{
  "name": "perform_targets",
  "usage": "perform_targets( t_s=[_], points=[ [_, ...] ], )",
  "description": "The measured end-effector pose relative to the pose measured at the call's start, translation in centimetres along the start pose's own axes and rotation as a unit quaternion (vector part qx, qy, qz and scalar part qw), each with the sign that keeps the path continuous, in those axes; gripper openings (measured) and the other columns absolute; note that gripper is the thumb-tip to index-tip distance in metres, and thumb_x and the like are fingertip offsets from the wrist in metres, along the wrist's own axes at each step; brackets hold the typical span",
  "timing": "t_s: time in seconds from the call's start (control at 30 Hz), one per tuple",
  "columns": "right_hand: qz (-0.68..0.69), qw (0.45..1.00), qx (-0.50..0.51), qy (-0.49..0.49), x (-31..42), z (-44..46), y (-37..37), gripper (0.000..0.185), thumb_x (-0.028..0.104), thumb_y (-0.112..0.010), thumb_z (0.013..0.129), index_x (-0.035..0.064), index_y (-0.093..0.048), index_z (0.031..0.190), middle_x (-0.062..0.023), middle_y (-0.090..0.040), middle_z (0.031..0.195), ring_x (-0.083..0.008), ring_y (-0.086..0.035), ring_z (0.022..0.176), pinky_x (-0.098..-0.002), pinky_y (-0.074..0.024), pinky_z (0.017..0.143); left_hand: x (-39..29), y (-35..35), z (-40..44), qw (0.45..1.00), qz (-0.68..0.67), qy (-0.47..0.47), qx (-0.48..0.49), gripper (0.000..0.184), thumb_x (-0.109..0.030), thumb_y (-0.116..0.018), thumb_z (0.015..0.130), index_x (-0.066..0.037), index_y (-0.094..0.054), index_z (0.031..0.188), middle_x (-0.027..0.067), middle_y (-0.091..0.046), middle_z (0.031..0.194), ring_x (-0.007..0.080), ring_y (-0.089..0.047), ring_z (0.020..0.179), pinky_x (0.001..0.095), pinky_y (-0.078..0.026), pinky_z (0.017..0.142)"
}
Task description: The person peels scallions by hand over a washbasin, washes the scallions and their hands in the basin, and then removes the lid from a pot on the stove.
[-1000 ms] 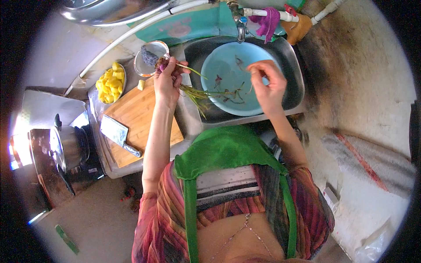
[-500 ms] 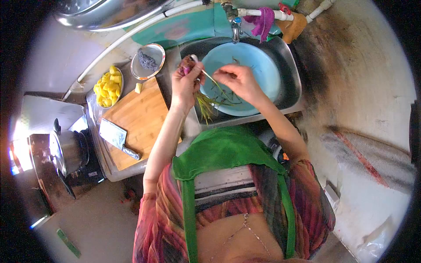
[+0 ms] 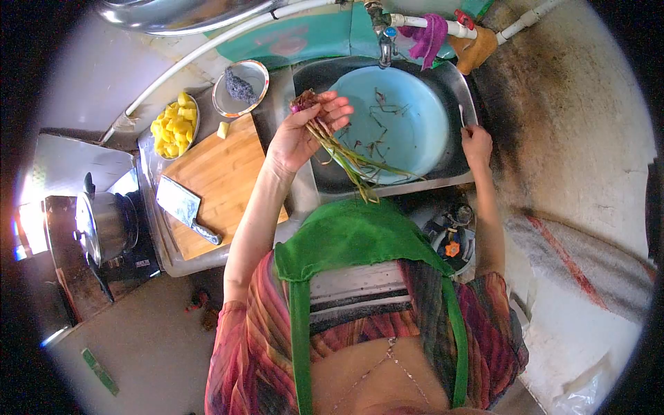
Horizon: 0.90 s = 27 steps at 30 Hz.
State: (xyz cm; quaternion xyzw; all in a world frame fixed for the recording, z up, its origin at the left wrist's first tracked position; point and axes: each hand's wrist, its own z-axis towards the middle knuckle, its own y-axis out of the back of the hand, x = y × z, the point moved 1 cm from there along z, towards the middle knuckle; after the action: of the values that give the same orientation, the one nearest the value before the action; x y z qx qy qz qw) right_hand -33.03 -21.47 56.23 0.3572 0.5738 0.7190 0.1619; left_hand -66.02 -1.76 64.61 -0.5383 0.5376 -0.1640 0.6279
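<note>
My left hand [image 3: 297, 135] holds a bunch of spring onions [image 3: 346, 158] under its thumb, its other fingers stretched out. Their reddish-purple bulbs and brown roots point up and left, while the green tops hang over the near rim of the light blue basin [image 3: 425, 93]. Bits of peeled skin and leaf lie in the basin. At the right edge of the metal sink [image 3: 465, 86], my right hand [image 3: 477, 145] is closed around a spring onion [image 3: 463, 116]. Only its slim white end shows; the hand hides the rest.
Left of the sink, a cleaver [image 3: 181, 206] lies on a wooden cutting board [image 3: 232, 183]. Beyond it stand a bowl of yellow chunks [image 3: 173, 131] and a bowl with a grey scrubber [image 3: 240, 88]. A tap [image 3: 387, 52] hangs over the basin. A pot [image 3: 104, 228] sits far left.
My right hand has moved from beside the left hand to the sink's right edge, carrying the white-ended spring onion. My left hand has turned palm up and its fingers have straightened.
</note>
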Motion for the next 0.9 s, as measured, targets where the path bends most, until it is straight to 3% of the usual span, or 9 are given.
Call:
perform_targets(
  t_s=[0.1, 0.23, 0.27, 0.4, 0.53, 0.67, 0.73, 0.83, 0.9],
  points=[
    [-0.122, 0.991, -0.045, 0.025, 0.7, -0.5, 0.4, 0.021, 0.018, -0.057, 0.082, 0.0033, -0.063, 0.096, -0.0148, -0.063, 0.085, -0.0306, -0.061, 0.08, -0.0389, -0.0482, 0.068, 0.0, -0.8, 0.1, 0.998, -0.039, -0.005, 0.045, 0.037, -0.011, -0.045, 0.088, 0.005, -0.04, 0.121, 0.0219, -0.041, 0.129, 0.0351, -0.037, 0.123, 0.0447, -0.029, 0.105],
    [0.352, 0.927, 0.035, 0.128, 9.3, -1.4, 1.5, 0.018, 0.014, -0.06, 0.079, 0.0042, -0.062, 0.094, -0.0126, -0.065, 0.09, -0.0213, -0.063, 0.078, -0.0315, -0.0489, 0.067, 0.5, -1.1, 0.5, 0.998, -0.041, 0.002, 0.049, 0.031, -0.012, -0.044, 0.09, 0.003, -0.044, 0.117, 0.0224, -0.041, 0.129, 0.0333, -0.037, 0.124, 0.0422, -0.029, 0.105],
    [0.387, 0.898, 0.09, 0.189, 12.8, -2.3, 2.2, 0.014, 0.011, -0.062, 0.08, 0.0006, -0.063, 0.09, -0.0024, -0.062, 0.079, -0.0079, -0.054, 0.072, -0.0219, -0.0449, 0.066, 0.6, -1.5, 0.6, 0.999, -0.018, -0.001, 0.043, 0.032, -0.013, -0.044, 0.09, 0.003, -0.044, 0.117, 0.0219, -0.041, 0.129, 0.033, -0.036, 0.124, 0.0419, -0.029, 0.105],
    [0.406, 0.834, 0.25, 0.278, 21.8, -5.0, 3.4, 0.013, 0.011, -0.061, 0.081, -0.0005, -0.063, 0.087, -0.0005, -0.061, 0.076, -0.0082, -0.053, 0.07, -0.0239, -0.0446, 0.064, 1.0, -2.1, 0.7, 0.999, 0.003, 0.002, 0.049, 0.033, -0.018, -0.046, 0.09, 0.002, -0.044, 0.116, 0.0206, -0.04, 0.13, 0.0315, -0.036, 0.125, 0.0411, -0.029, 0.104],
    [0.524, 0.774, 0.228, 0.273, 22.6, -4.1, 1.4, 0.014, 0.014, -0.062, 0.082, -0.0002, -0.063, 0.085, 0.0006, -0.058, 0.07, -0.007, -0.051, 0.062, -0.0218, -0.0416, 0.056, 0.2, -1.8, 0.2, 0.998, 0.04, -0.002, 0.041, 0.042, -0.02, -0.045, 0.091, 0.002, -0.036, 0.126, 0.0202, -0.04, 0.13, 0.0297, -0.037, 0.124, 0.04, -0.032, 0.103],
    [0.609, 0.677, 0.407, 0.073, 21.6, -3.1, 3.6, 0.015, 0.016, -0.06, 0.083, 0.0017, -0.062, 0.084, 0.0021, -0.052, 0.064, -0.0022, -0.04, 0.049, -0.0168, -0.0264, 0.043, -0.6, -0.5, -0.3, 0.997, 0.076, 0.011, 0.016, 0.041, -0.018, -0.043, 0.091, 0.001, -0.035, 0.127, 0.0178, -0.043, 0.129, 0.0291, -0.043, 0.119, 0.0413, -0.035, 0.1],
    [0.624, 0.652, 0.43, 0.032, 21.2, -2.5, 4.2, 0.017, 0.019, -0.059, 0.084, 0.0019, -0.061, 0.084, 0.0023, -0.052, 0.064, -0.0025, -0.04, 0.048, -0.0169, -0.0256, 0.042, -0.3, 0.0, -0.1, 0.994, 0.113, -0.007, -0.012, 0.034, -0.016, -0.048, 0.089, -0.001, -0.044, 0.12, 0.0135, -0.054, 0.116, 0.0235, -0.055, 0.102, 0.0343, -0.046, 0.084],
    [0.61, 0.66, 0.438, 0.034, 21.2, -2.3, 3.5, 0.02, 0.022, -0.058, 0.085, 0.0025, -0.062, 0.084, 0.0025, -0.053, 0.065, -0.0026, -0.04, 0.048, -0.0172, -0.025, 0.042, 0.4, -0.5, 0.3, 0.985, 0.158, 0.01, -0.069, 0.023, -0.017, -0.062, 0.083, -0.004, -0.057, 0.101, 0.0005, -0.057, 0.073, 0.0074, -0.043, 0.054, 0.0191, -0.026, 0.046],
    [0.604, 0.658, 0.448, 0.037, 21.4, -2.6, 3.0, 0.021, 0.023, -0.058, 0.085, 0.0028, -0.062, 0.084, 0.0025, -0.053, 0.065, -0.0025, -0.04, 0.048, -0.0174, -0.0252, 0.042, 0.7, -1.6, 0.6, 0.983, 0.16, 0.019, -0.093, 0.021, -0.017, -0.062, 0.083, -0.003, -0.058, 0.098, 0.0004, -0.056, 0.07, 0.0074, -0.042, 0.052, 0.0196, -0.025, 0.045]
  ],
)
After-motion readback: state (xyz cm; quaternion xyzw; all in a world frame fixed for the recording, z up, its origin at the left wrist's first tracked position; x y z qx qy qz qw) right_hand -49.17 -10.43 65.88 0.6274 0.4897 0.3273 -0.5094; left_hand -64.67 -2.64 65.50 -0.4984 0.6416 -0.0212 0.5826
